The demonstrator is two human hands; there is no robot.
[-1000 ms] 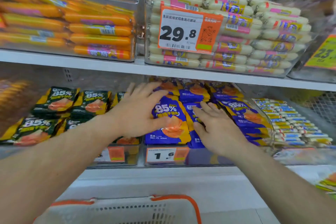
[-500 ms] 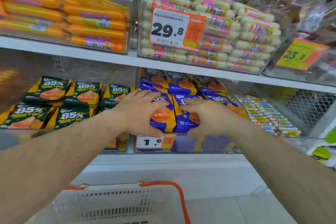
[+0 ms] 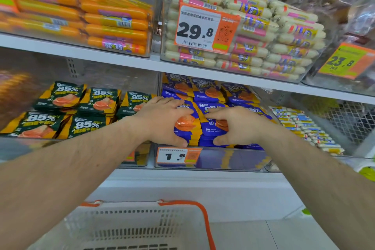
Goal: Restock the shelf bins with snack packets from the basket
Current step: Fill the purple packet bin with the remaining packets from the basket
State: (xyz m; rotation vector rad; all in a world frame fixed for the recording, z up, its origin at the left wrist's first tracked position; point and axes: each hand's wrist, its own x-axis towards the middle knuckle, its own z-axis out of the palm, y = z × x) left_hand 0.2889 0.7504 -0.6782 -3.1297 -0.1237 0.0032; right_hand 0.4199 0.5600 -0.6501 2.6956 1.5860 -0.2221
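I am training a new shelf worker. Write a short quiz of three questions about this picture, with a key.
1. True or false: both hands rest on the green packets.
2. Which price tag hangs on the bin under the hands? A) 29.8 B) 1.6 C) 23.8
3. Fill in: the basket's handle is ____ in colour.

Key: 1. False, they grip the blue packets. 2. B, the 1.6 tag. 3. Orange.

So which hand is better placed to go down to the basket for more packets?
Probably the left hand: the basket sits below the left forearm, while the right hand is further right. Both grip the blue packets.
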